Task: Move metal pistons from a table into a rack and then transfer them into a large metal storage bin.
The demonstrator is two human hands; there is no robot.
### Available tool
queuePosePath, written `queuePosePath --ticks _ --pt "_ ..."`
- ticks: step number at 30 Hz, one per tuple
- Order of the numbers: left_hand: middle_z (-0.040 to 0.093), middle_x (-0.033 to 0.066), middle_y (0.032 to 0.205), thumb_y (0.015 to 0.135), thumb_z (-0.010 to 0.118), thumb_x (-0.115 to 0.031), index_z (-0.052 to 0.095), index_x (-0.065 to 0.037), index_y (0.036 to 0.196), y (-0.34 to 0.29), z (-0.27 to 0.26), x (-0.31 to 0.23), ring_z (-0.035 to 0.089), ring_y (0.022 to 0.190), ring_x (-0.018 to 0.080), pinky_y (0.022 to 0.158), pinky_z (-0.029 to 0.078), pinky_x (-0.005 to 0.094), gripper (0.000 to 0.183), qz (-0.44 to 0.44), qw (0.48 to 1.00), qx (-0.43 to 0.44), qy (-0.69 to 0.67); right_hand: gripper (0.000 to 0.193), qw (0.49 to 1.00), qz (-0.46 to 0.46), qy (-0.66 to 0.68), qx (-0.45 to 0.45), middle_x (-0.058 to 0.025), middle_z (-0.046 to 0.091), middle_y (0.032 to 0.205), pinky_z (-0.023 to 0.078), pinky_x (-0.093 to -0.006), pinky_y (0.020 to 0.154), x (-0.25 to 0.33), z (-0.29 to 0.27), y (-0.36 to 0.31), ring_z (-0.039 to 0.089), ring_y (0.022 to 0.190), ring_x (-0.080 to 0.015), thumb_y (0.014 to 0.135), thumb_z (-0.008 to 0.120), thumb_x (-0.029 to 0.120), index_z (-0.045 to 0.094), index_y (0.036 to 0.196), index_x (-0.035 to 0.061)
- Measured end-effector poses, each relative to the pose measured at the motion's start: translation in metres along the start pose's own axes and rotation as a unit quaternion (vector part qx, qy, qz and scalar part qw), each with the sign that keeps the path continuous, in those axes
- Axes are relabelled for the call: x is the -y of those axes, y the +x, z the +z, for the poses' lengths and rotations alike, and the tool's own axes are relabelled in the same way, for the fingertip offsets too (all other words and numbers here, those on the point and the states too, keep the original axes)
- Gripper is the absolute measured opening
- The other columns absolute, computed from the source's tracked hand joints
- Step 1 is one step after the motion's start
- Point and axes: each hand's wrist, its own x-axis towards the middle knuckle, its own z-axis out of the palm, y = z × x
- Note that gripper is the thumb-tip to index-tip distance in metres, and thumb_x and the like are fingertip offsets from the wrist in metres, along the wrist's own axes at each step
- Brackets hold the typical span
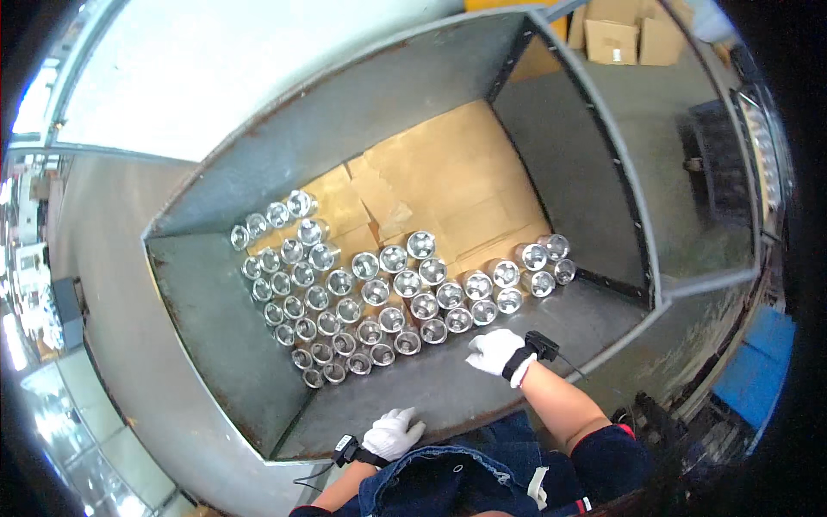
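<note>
My left hand (392,434), in a white glove, is at the bin's near rim; its thumb stands apart from its bent fingers, and it holds nothing I can see. Over the inside of the near wall is my right hand (495,351), also gloved, its fingers loosely curved and partly apart, with nothing visible in them. It is nearest to the front row of clear glass jars (433,329). Many such jars stand upright in rows on the bin's floor, filling its left and near side. More jars (534,256) stand near the right corner. Black devices are strapped to both wrists.
The deep grey metal bin (207,302) has high walls and a raised frame (633,181) at right. Brown cardboard (439,164) lines its floor, torn in places. Cardboard boxes (612,41) stand beyond it at upper right; a blue sheet (756,358) lies at far right.
</note>
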Motion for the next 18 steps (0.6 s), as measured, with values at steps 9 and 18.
queuePosePath --ticks 9,18 --pt "0.069 0.0216 0.110 0.096 0.056 -0.040 0.068 -0.004 0.114 -0.022 0.005 0.041 0.065 0.104 0.0408 0.093 0.051 0.0468 0.042 0.221 0.963 -0.105 0.115 0.044 0.946 0.036 0.248 -0.204 -0.0174 0.073 0.108 0.054 -0.0427 0.092 0.083 0.116 -0.172 0.069 0.101 -0.0365 0.093 0.060 0.045 0.071 0.115 0.0089" --pt "0.072 0.0202 0.105 0.093 0.058 -0.042 0.070 -0.006 0.115 -0.083 0.000 -0.009 0.069 0.101 0.0350 0.090 0.052 0.0407 0.044 0.310 0.933 -0.010 0.183 0.042 0.893 0.197 0.299 -0.271 -0.0162 0.073 0.104 0.053 -0.0434 0.090 0.173 0.308 -0.335 0.069 0.100 -0.0367 0.088 0.061 0.043 0.072 0.114 0.0111"
